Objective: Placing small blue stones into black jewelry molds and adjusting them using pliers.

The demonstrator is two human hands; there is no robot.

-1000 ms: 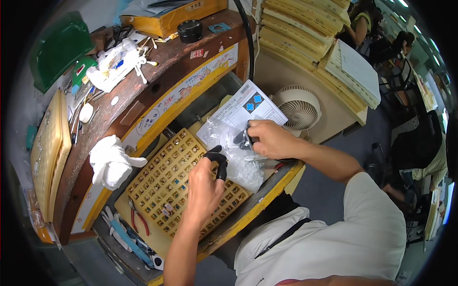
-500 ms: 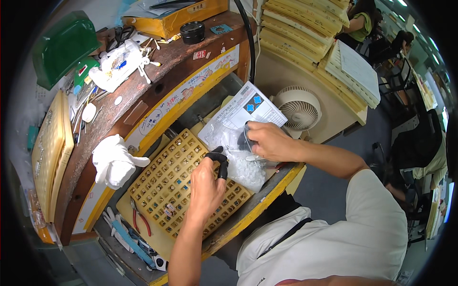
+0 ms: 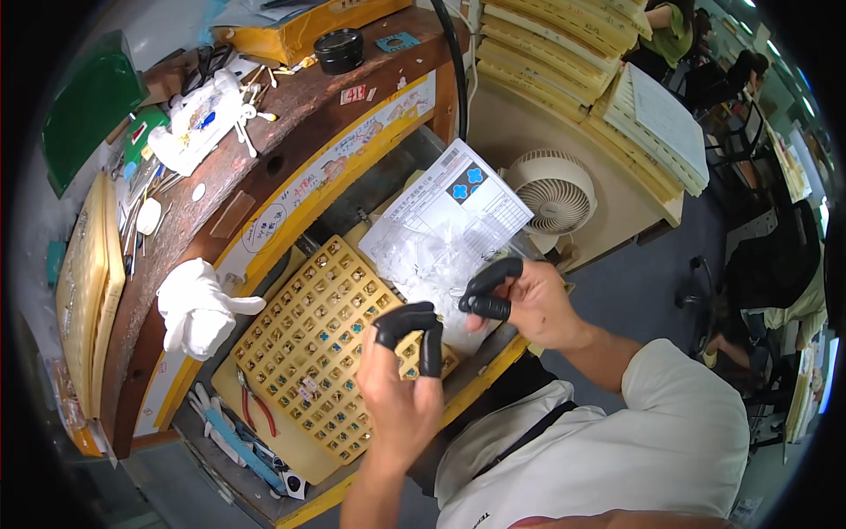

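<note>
My left hand [image 3: 401,397] hangs over the right part of the tray [image 3: 292,298], wrist low and near me, knuckles up. Its black-sleeved fingers [image 3: 430,351] arch into a hook, index bent over and thumb raised to meet it. My right hand [image 3: 539,309] comes in from the right, turned sideways over the edge of the clear bag [image 3: 432,264], its thumb and index laid nearly parallel and pointing left towards the other hand. Both pairs are drawn together as if to pinch; I cannot tell whether a tiny piece sits between either pair. The sleeves probably give my fingertips grip.

The tray lies slantwise in the drawer [image 3: 480,375], right in front of me, which I take to be for easy reach of every cell. Its grid keeps the small metal pieces apart, some of them showing blue [image 3: 324,336]. The bag, holding something whitish, rests just right of the tray, over the near part of the paper [image 3: 423,198]; the far part, with its blue picture, lies uncovered, so I can presumably read it. The pliers [image 3: 257,406] lie along the tray's left side, out of my hands' way.
</note>
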